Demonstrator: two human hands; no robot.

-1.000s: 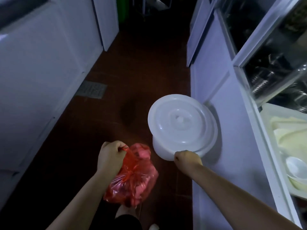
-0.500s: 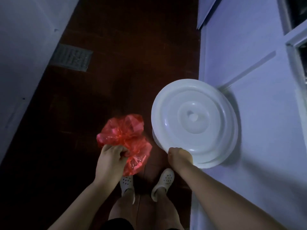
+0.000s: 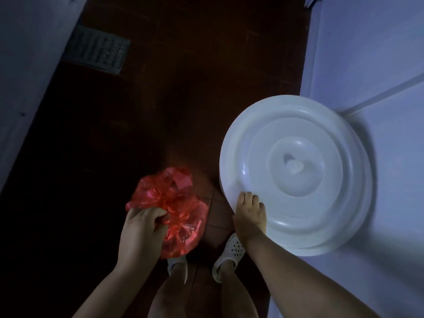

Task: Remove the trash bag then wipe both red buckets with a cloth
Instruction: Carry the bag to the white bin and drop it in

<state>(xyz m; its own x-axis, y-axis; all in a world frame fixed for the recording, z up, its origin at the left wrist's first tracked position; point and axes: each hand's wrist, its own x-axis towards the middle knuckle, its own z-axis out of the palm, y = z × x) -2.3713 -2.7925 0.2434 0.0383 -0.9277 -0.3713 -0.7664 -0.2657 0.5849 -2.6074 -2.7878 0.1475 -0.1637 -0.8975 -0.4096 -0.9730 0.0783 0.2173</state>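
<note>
While the left hand (image 3: 142, 228) bunches the red trash bag (image 3: 169, 210) by its gathered neck above the dark floor (image 3: 183, 88), the right hand (image 3: 250, 214) curls over the near rim of the white lid (image 3: 296, 173); thin plastic may tear or slip; the lid, held at one edge, could tip and drop.

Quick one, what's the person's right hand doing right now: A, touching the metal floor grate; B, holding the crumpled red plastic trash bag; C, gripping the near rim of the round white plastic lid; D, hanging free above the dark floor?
C: the right hand has its fingers curled over the near rim of the round white plastic lid, while the crumpled red plastic trash bag is held by the left hand.
</note>
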